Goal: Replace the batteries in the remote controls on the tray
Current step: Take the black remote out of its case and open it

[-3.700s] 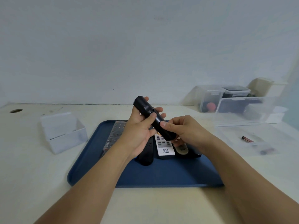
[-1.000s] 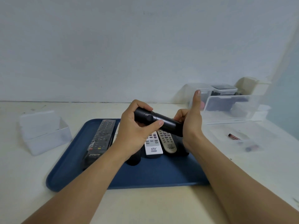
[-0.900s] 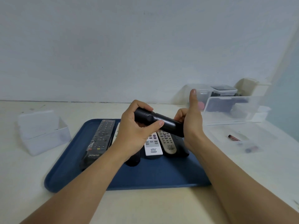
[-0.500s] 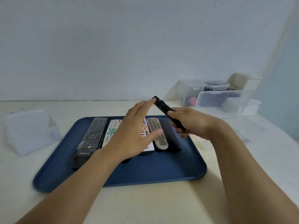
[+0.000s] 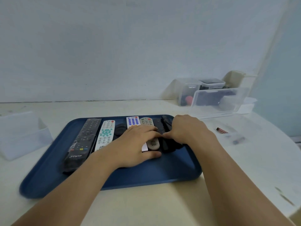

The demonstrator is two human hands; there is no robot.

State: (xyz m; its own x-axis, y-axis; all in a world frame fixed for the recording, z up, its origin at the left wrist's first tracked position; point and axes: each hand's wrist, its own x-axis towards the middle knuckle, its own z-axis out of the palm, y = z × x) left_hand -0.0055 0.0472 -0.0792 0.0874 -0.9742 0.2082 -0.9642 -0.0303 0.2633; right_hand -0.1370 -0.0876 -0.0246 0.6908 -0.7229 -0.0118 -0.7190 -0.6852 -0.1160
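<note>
Remotes side by side — blue tray

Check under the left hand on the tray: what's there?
Under the left hand: the lower parts of the white remote with blue buttons and the beige remote on the blue tray. Their middles are covered.

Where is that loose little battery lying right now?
In the head view, the battery lies on the table, off the blue tray to its right, in front of the clear plastic boxes.

The remotes lie side by side on the tray; a battery lies right of it.
</note>
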